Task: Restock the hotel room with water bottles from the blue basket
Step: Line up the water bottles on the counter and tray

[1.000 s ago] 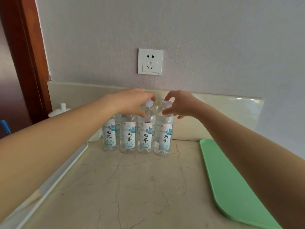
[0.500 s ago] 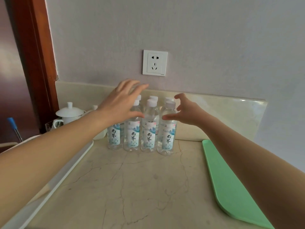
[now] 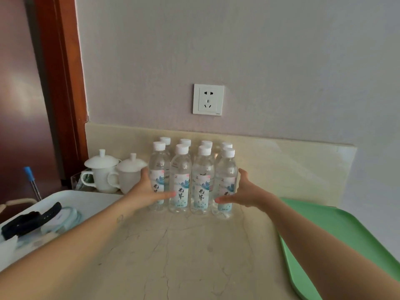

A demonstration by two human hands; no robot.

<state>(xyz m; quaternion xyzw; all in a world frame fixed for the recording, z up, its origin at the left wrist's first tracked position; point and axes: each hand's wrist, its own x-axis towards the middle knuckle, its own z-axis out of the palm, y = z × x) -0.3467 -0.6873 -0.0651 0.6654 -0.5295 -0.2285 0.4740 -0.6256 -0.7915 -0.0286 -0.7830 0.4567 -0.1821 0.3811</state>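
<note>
While the water bottles (image 3: pixel 180 180) stand upright in two rows of four at centre frame, on the marble counter (image 3: pixel 173 245) close to the backsplash (image 3: pixel 281 152), both hands bracket the group at label height. The left hand (image 3: pixel 145 189) is spread against the left flank, thumb lying across the front of the leftmost bottle. The right hand (image 3: pixel 246 191) mirrors it on the right flank, spread, thumb across the front of the rightmost bottle. Half a second earlier both hands were raised at cap height, apart from the labels; they have since dropped to the sides of the group. The camera view now takes in more of the lower left. Two white lidded cups (image 3: pixel 101 169) sit left of the bottles. A white tray (image 3: pixel 86 202) occupies the lower left of the frame, a green tray (image 3: pixel 335 234) the lower right. A wall socket (image 3: pixel 208 99) is mounted above the bottles.
</note>
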